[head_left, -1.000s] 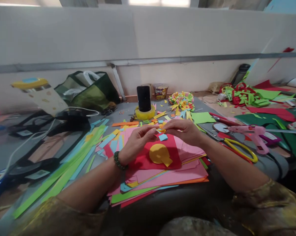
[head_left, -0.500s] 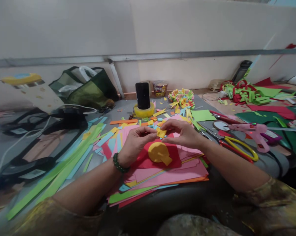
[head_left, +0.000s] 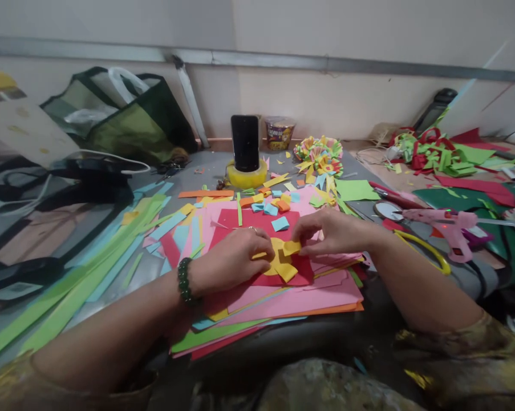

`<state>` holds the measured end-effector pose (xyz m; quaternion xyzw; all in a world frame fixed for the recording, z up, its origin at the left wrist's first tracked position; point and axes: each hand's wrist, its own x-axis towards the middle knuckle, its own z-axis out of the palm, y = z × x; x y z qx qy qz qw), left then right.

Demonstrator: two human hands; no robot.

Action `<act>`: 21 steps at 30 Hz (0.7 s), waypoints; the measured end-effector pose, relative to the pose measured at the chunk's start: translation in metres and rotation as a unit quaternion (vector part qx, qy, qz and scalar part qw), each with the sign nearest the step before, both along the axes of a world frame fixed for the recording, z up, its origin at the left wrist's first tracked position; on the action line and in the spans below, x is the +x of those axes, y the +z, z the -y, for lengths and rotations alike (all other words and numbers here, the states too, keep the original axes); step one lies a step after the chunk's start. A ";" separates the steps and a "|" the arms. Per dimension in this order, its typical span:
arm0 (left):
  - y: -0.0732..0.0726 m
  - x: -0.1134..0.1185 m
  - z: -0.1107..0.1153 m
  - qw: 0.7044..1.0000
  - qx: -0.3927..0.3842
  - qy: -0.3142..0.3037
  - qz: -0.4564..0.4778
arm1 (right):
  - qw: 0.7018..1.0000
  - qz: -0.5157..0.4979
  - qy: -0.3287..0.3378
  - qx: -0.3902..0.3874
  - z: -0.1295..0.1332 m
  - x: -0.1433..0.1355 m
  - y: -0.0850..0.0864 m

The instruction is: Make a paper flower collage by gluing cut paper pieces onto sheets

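A yellow paper circle [head_left: 271,266] lies on a red sheet [head_left: 306,273] over a stack of coloured paper [head_left: 283,302]. One folded yellow piece [head_left: 287,273] sits at the circle's lower right. My right hand [head_left: 325,233] pinches another folded yellow piece [head_left: 291,248] at the circle's upper right. At the circle's left side is my left hand [head_left: 239,256], its fingers closed on the yellow paper there; the fingertips partly hide it. Small folded blue pieces [head_left: 280,224] and orange ones [head_left: 283,204] rest just beyond.
A phone [head_left: 246,142] stands in a yellow tape roll [head_left: 247,174] behind the paper. Scissors [head_left: 426,251] and a pink glue gun [head_left: 445,225] lie at the right. Green strips [head_left: 107,262] and a green bag [head_left: 124,123] are on the left.
Both hands have come down to the yellow circle, the right one bringing the folded yellow piece. The small blue and orange pieces beyond are now uncovered. The view has tilted downward.
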<state>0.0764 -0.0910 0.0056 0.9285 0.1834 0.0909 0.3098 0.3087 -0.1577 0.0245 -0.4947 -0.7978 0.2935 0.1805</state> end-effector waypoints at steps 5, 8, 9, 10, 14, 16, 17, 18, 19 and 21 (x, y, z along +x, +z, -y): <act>-0.001 0.001 -0.001 1.000 0.012 -0.014 -0.013 | 0.999 0.043 -0.008 -0.008 0.003 -0.005 -0.001; 0.000 0.001 0.000 0.999 0.025 -0.017 -0.026 | 0.997 0.076 -0.012 -0.016 0.006 -0.009 0.001; 0.001 0.001 0.000 0.999 0.031 -0.020 -0.034 | 0.996 0.087 -0.011 -0.018 0.006 -0.010 0.002; 0.002 0.001 0.000 0.998 0.038 -0.022 -0.042 | 0.995 0.097 -0.009 -0.022 0.007 -0.011 0.003; 0.004 0.001 0.001 0.996 0.051 -0.023 -0.064 | 0.992 0.124 -0.009 -0.032 0.007 -0.015 0.006; 0.004 0.001 0.002 0.996 0.054 -0.024 -0.067 | 0.991 0.130 -0.005 -0.032 0.007 -0.016 0.006; 0.004 0.001 0.002 0.996 0.056 -0.024 -0.067 | 0.991 0.132 -0.001 -0.029 0.007 -0.017 0.007; 0.004 0.001 0.002 0.996 0.058 -0.024 -0.066 | 0.991 0.133 0.005 -0.025 0.007 -0.017 0.007; 0.003 0.001 0.002 0.996 0.060 -0.024 -0.066 | 0.991 0.132 0.009 -0.021 0.008 -0.018 0.006; 0.003 0.001 0.002 0.996 0.065 -0.026 -0.062 | 0.991 0.128 0.017 -0.016 0.008 -0.018 0.005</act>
